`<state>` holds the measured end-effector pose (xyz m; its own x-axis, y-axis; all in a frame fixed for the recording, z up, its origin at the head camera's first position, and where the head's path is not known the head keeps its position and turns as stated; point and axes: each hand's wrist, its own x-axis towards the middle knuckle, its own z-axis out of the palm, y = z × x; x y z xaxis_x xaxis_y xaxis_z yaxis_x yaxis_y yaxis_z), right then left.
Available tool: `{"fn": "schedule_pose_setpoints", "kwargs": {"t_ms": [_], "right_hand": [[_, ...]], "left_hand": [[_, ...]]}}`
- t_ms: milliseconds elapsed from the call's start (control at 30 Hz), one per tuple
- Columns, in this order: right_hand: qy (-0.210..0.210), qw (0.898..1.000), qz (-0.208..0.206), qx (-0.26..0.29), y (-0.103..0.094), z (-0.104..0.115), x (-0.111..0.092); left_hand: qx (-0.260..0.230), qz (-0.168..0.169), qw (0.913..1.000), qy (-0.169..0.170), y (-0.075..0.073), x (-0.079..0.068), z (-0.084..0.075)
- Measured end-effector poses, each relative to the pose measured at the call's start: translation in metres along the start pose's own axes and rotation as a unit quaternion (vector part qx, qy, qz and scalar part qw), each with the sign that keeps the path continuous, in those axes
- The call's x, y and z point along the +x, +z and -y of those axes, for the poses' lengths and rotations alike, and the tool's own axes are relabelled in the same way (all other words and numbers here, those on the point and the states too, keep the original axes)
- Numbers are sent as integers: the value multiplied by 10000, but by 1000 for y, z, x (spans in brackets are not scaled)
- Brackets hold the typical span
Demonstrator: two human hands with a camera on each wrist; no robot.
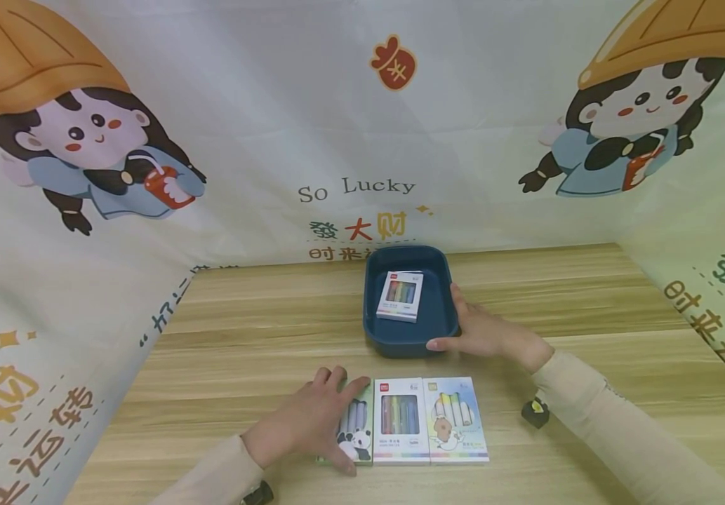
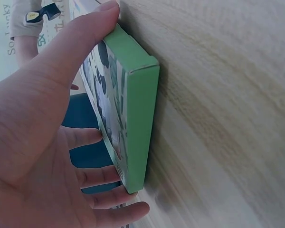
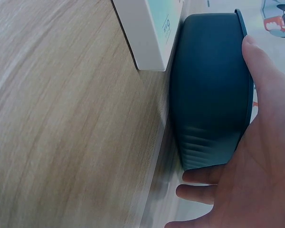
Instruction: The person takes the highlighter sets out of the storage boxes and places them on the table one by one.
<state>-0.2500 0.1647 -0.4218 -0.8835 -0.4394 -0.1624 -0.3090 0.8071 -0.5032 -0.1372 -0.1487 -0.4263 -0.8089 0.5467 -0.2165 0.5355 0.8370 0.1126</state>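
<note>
The left hand [image 1: 311, 421] is at the lower middle of the frame, spread wide over a green panda box [image 1: 358, 442]. Its thumb touches the bottom end of the box and its fingertips touch the top end, so it holds the box between them. The fingers are spread apart and only a little bent. The box lies on the wooden table [image 1: 242, 330].

The right hand [image 1: 488, 331] is right of the middle, at a dark blue tub [image 1: 403, 348]. This hand is wide too: the thumb touches the rim at the front corner, and the fingers reach along the right side, nearly straight. They touch the outside of the tub.

The left arm comes up from the bottom edge and leans to the right. The right arm comes from the lower right corner and leans to the left. Both have light sleeves, with a small black gadget by each wrist.

Right beside the panda box, in one row, are a white crayon box [image 1: 402, 421] and a pale blue marker box [image 1: 457, 421] with a brown animal on it. Another white box [image 1: 401, 296] lies inside the tub.
</note>
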Motion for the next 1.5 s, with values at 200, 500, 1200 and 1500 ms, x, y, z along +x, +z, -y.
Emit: {"fn": "schedule_pose_setpoints", "kwargs": {"t_ms": [200, 500, 1200, 1500], "right_hand": [[24, 10000, 22, 19, 0, -1, 0], [60, 10000, 20, 37, 0, -1, 0], [14, 10000, 32, 52, 1, -1, 1], [-16, 10000, 29, 68, 1, -1, 1]], "left_hand": [[-61, -28, 10000, 11, -1, -1, 0], [-8, -99, 9999, 19, 2, -1, -1], [-52, -49, 9999, -74, 3, -4, -3], [-115, -14, 9999, -96, 3, -6, -4]]}}
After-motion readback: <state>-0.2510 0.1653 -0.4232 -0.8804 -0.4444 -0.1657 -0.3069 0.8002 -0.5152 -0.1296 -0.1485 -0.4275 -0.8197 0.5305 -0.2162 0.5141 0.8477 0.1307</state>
